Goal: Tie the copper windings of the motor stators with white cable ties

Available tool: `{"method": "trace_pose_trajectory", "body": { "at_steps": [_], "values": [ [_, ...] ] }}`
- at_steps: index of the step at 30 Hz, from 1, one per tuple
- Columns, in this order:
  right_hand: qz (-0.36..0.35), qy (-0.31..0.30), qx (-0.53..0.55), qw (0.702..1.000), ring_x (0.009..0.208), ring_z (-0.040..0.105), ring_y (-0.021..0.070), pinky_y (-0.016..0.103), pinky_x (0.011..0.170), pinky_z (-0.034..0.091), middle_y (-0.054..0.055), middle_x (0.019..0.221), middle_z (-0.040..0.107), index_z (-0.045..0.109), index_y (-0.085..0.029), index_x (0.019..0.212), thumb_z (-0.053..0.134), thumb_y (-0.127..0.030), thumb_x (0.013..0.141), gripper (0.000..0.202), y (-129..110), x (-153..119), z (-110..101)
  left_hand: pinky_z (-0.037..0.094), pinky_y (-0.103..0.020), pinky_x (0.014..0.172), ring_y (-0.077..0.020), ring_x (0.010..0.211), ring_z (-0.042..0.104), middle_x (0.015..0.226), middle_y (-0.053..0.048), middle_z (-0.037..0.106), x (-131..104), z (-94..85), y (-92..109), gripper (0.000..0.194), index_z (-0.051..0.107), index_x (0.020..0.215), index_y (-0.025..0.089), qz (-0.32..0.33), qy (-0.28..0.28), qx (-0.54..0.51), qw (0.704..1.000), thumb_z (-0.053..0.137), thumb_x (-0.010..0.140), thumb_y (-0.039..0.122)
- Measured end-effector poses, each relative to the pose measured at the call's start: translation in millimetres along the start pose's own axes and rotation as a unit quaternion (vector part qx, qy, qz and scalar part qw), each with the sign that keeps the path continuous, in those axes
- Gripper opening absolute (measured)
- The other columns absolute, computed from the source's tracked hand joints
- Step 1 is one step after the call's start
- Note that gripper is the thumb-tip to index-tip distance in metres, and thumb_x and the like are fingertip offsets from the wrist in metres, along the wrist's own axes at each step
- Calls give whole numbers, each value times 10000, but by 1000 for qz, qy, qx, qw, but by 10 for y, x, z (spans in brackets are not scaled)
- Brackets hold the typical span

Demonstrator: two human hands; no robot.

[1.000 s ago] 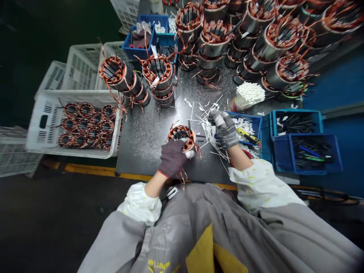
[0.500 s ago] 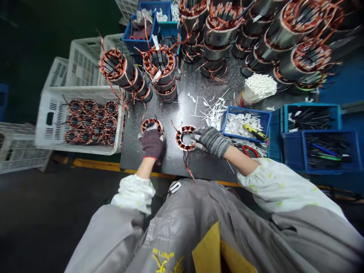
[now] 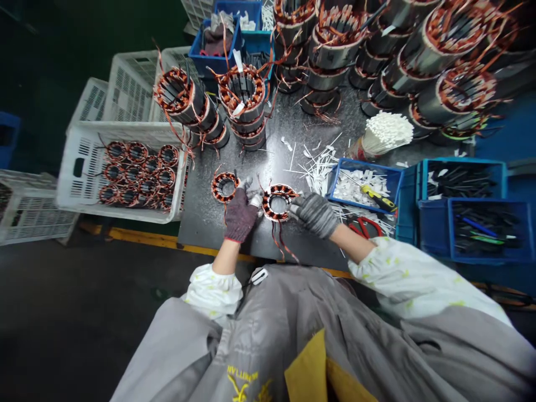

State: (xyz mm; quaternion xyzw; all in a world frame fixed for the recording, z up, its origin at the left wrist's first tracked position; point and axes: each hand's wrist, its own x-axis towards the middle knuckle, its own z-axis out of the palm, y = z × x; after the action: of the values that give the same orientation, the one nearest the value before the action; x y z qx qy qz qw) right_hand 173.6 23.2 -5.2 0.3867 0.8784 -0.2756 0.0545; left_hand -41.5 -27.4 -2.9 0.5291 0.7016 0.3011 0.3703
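A dark metal workbench carries everything, its near edge lined with a yellow strip. At its back, tall stator stacks crowd together, grey steel cylinders crowned with copper windings; two shorter stacks stand nearer, one of them leaning left. Left of the bench sits a white slotted crate filled with rows of small wound stators. On the right are blue bins of dark strips, and a shallower blue tray with white slips and a yellow-handled tool. A bundle of white sticks lies behind it, and loose white slips are scattered on the bench.

Near the front edge, in the middle of the bench, lies the flat stator ring: a round steel core, hollow centre, copper coils around the rim with dark gaps between them, and reddish lead wires trailing towards the person. The left hand, in a dark glove with white fingertips, touches its left rim with curled fingers; the right hand, in a grey knit glove, pinches its right rim. A second, smaller ring lies just beside the left hand, untouched.

Yellow lettering on the grey apron is partly hidden and upside down; I cannot read it.
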Motion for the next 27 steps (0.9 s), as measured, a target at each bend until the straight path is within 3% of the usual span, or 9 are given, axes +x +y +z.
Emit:
{"method": "trace_pose_trajectory", "body": {
  "at_steps": [2,4,7,12,15,17,21,24,27],
  "values": [
    [76,94,179,976,923,627,260,387,858,442,136,967,724,726,-163,888,523,-367,941,292,-52,-64,159,569,-316,935,-175,1058,700,1302,-70,680,140,-73,-3,592,402,1500,244,28,7,29,999,544,929,302],
    [185,182,346,902,815,623,226,368,801,477,93,858,703,684,-187,838,487,-496,930,379,-124,-103,297,542,-325,985,-196,1117,687,1266,-62,700,335,-80,36,613,412,1505,243,47,-25,68,996,578,918,300],
    [257,209,429,840,619,576,183,324,617,480,45,718,642,630,-202,875,321,-619,944,524,-198,-150,343,548,-346,944,-229,1045,710,1127,-39,745,570,-35,102,674,421,1507,249,41,-101,131,985,641,871,274],
    [243,169,375,879,652,590,180,307,657,470,31,726,647,622,-199,848,554,-553,879,362,-173,-83,11,579,-320,800,-187,829,707,1014,-31,740,481,-82,12,603,462,1451,253,57,-78,28,995,642,876,298],
    [189,69,171,965,835,643,232,329,770,463,93,921,702,650,-173,953,697,-420,826,282,-199,247,-209,596,-312,762,-164,800,709,1113,-70,719,311,-122,-159,618,378,1470,241,19,-26,-76,997,609,912,375],
    [145,-4,45,988,943,658,279,345,804,457,149,1049,700,654,-148,1049,718,-419,832,353,-242,526,-313,595,-350,856,-198,942,721,1191,-101,699,228,-92,-252,683,376,1462,222,-17,-5,-53,998,673,874,401],
    [66,-32,-51,996,1045,641,312,353,838,442,191,1158,666,656,-137,1136,684,-466,875,421,-256,833,-389,506,-423,1068,-271,1259,617,1385,-144,615,124,34,-238,773,394,1473,215,-41,10,43,998,757,818,411],
    [57,-11,-99,993,1020,630,304,353,835,432,174,1131,666,644,-148,1168,685,-471,870,441,-194,744,-336,480,-376,1097,-230,1275,608,1428,-109,596,157,70,-85,715,331,1535,260,11,26,46,999,654,908,378],
    [81,-3,-115,990,1009,621,307,359,831,423,182,1126,663,635,-137,1185,656,-432,892,416,-170,577,-265,492,-346,1049,-220,1191,655,1297,-60,687,301,53,72,722,287,1570,287,44,-38,92,994,612,928,329]
  ]
}}
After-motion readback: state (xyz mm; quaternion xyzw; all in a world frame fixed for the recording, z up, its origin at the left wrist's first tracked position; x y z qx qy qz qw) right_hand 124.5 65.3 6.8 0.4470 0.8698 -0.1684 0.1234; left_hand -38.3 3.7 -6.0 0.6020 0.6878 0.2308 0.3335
